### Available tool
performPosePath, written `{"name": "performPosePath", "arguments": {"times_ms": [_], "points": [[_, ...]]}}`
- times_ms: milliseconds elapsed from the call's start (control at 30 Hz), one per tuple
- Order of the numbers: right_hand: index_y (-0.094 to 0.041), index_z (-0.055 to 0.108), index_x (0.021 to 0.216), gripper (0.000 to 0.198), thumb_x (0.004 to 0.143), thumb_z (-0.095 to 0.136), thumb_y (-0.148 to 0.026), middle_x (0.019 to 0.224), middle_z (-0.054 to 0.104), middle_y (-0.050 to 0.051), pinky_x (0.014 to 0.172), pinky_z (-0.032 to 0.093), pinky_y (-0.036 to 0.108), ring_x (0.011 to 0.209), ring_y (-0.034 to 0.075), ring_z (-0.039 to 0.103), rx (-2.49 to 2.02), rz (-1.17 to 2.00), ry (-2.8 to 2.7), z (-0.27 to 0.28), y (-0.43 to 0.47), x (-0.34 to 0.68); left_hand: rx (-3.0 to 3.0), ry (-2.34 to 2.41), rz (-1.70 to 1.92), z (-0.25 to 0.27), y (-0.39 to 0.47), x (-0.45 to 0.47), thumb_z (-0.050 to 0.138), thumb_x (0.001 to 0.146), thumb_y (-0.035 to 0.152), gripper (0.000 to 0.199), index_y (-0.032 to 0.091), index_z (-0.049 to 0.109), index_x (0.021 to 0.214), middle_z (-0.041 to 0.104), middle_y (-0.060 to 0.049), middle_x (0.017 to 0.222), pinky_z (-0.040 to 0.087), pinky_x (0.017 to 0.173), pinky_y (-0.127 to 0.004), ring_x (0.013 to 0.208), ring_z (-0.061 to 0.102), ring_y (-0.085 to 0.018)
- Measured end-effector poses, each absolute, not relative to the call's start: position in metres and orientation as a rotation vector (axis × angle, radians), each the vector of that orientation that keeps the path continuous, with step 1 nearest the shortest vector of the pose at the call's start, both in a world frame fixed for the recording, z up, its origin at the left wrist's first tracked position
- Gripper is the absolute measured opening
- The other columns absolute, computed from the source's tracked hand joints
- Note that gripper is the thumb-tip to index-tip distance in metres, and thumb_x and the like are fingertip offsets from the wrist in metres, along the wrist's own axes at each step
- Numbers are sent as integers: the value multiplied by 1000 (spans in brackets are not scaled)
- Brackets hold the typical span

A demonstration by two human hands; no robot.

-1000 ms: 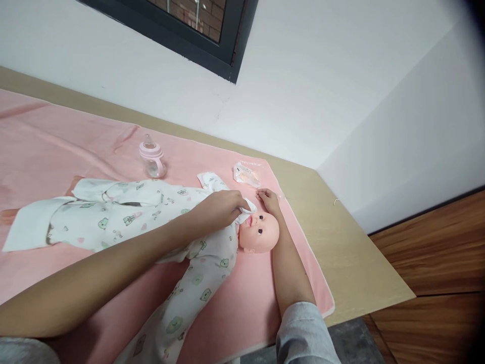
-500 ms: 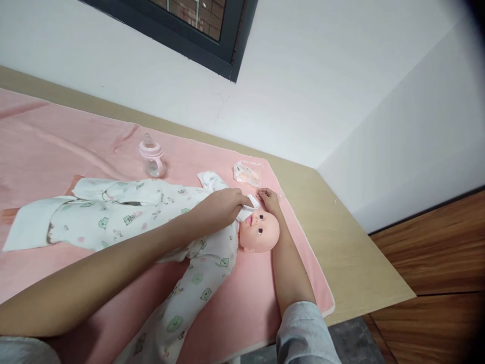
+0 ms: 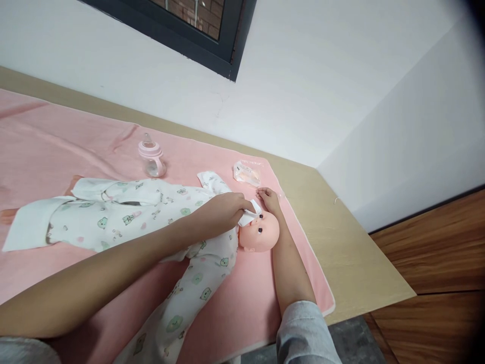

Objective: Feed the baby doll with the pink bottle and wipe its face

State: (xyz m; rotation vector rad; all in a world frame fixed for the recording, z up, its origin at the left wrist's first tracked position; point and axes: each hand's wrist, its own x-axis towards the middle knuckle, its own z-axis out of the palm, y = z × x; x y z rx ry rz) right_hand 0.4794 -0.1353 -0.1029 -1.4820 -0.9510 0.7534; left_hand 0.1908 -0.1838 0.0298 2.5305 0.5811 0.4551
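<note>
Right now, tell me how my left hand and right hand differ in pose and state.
The left hand pinches a white cloth; the right hand, loosely bent, shows nothing held. The left hand's arm crosses over the doll, while the right hand's arm passes the top of its head. The right hand is nearer the clear packet than the left hand. Both are bare.

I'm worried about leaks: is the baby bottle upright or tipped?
Upright: the baby bottle stands on the pink mat, its teat pointing up.
</note>
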Motion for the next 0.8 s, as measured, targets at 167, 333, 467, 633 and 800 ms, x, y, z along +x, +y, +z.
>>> {"name": "performPosePath", "arguments": {"times_ms": [167, 333, 467, 633, 800], "points": [[-16, 63, 84, 13, 74, 58, -23, 83, 69, 2, 86, 53, 32, 73, 12, 63, -1487, 757, -946, -103, -136, 479, 2554, 610, 476, 26, -182, 191, 34, 87, 4, 47, 22, 70, 111, 65, -3, 96, 46, 79, -31, 91, 61, -20], [-17, 63, 83, 12, 75, 57, -22, 83, 68, 1, 86, 53, 30, 73, 12, 64, -1503, 764, -935, -98, -138, 476, 2540, 603, 502, 27, -180, 189, 34, 87, 6, 46, 20, 70, 111, 67, -3, 101, 46, 83, -32, 96, 62, -20], [-17, 63, 81, 10, 73, 58, -19, 79, 68, 1, 84, 53, 30, 70, 11, 62, -1515, 774, -918, -93, -141, 471, 2446, 639, 607, 40, -174, 178, 36, 86, 8, 43, 21, 70, 108, 69, 1, 108, 46, 84, -29, 101, 62, -18], [-17, 62, 86, 15, 72, 61, -23, 82, 69, 3, 80, 53, 30, 70, 12, 63, -1504, 815, -912, -70, -144, 468, 2453, 671, 770, 50, -155, 163, 38, 85, 14, 40, 24, 73, 103, 65, -1, 107, 46, 90, -31, 104, 60, -20], [-18, 64, 94, 21, 77, 55, -27, 110, 67, 7, 90, 51, 36, 92, 16, 65, -1437, 586, -1268, 0, -167, 448, 2530, 745, 922, 49, -135, 157, 37, 83, 18, 38, 19, 74, 93, 63, -7, 115, 40, 101, -39, 112, 55, -24]]}}
